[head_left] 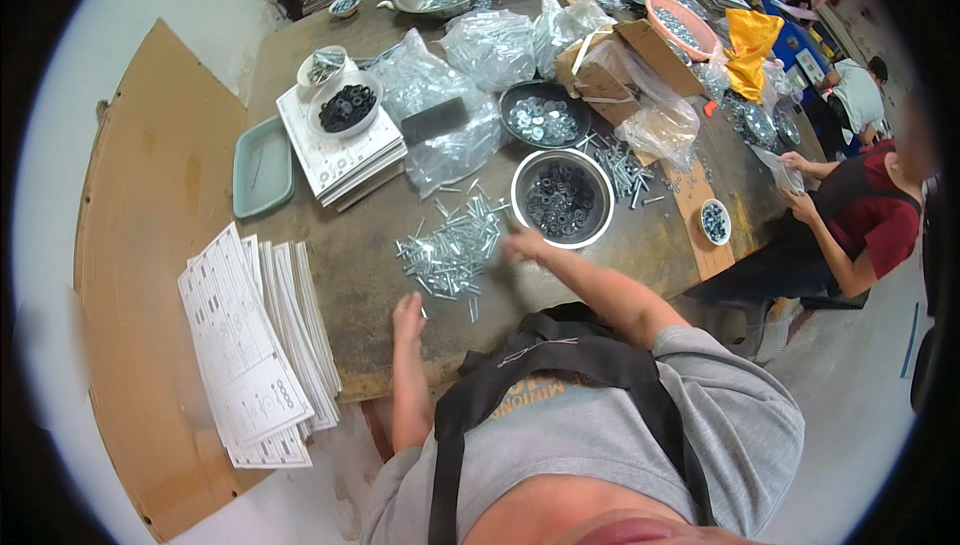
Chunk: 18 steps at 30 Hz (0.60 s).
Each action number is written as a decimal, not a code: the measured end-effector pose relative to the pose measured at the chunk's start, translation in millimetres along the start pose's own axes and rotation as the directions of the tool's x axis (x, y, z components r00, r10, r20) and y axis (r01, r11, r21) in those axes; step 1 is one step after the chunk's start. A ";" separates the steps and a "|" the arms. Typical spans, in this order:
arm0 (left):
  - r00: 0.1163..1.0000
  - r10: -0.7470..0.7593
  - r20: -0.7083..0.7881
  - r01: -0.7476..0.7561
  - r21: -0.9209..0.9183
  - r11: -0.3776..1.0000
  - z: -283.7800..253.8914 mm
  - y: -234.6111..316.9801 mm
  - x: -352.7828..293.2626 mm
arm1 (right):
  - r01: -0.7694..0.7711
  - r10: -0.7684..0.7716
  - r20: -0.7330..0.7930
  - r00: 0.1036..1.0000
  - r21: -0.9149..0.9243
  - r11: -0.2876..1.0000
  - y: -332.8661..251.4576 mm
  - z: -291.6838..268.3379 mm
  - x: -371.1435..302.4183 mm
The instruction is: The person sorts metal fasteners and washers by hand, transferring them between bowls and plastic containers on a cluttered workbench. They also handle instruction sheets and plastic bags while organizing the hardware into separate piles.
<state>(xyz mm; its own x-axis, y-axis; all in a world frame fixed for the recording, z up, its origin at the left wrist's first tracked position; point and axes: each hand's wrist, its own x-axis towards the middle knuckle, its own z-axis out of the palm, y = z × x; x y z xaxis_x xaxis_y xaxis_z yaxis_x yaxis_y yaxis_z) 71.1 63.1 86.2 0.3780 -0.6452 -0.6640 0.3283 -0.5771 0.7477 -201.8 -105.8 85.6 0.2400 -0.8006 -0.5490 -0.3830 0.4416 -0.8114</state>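
Note:
A loose pile of silver bolts (455, 245) lies on the worn table before me. My left hand (408, 317) is closed at the pile's near left edge, with the shiny end of a bolt (424, 314) showing at its fingers. Between the pile and a steel bowl of dark ring-shaped parts (560, 197) is my right hand (524, 245). It is smeared by motion, so its grip and anything in it cannot be made out. Behind the steel bowl stands a dark bowl of silver washers (543, 115).
Printed sheets (245, 345) are stacked at the left edge, near a green tray (263, 167). A white bowl of black parts (345, 107) stands on papers; a phone (435, 120) lies on plastic bags. At right, a co-worker (860, 210) holds a clear bag.

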 end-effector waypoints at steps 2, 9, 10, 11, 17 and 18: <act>0.996 -0.095 0.002 0.094 0.042 0.995 15.1 -16.8 14.9 | 0.232 -0.228 -0.090 0.970 0.030 0.972 -72.9 -35.4 35.7; 0.964 -0.216 0.154 0.222 -0.018 0.975 37.4 -31.6 35.0 | 0.205 -0.164 -0.126 0.978 0.504 0.839 -287.0 -158.4 105.5; 0.959 -0.216 0.181 0.223 -0.015 0.975 39.8 -30.4 35.1 | 0.260 -0.187 -0.211 0.959 0.405 0.877 -294.4 -157.3 111.7; 0.964 -0.218 0.154 0.225 -0.032 0.974 40.8 -29.4 34.3 | 0.335 -0.258 -0.273 0.927 0.292 0.896 -295.4 -154.2 115.6; 0.970 -0.188 0.155 0.206 -0.112 0.972 41.9 -24.1 34.0 | 0.685 -0.583 0.372 0.722 -0.270 0.676 -120.1 -44.4 83.9; 0.971 -0.172 0.166 0.198 -0.155 0.968 41.2 -24.2 34.1 | 0.125 -0.123 0.334 0.934 0.013 0.992 -74.5 -18.2 61.6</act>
<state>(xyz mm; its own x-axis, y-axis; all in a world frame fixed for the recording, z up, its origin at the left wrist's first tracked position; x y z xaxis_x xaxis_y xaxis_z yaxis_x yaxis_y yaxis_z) 40.4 34.4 45.2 0.1664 -0.6102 -0.7745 0.5269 -0.6089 0.5930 -174.7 -195.4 115.9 0.5695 -0.6668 -0.4807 -0.3381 0.3430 -0.8764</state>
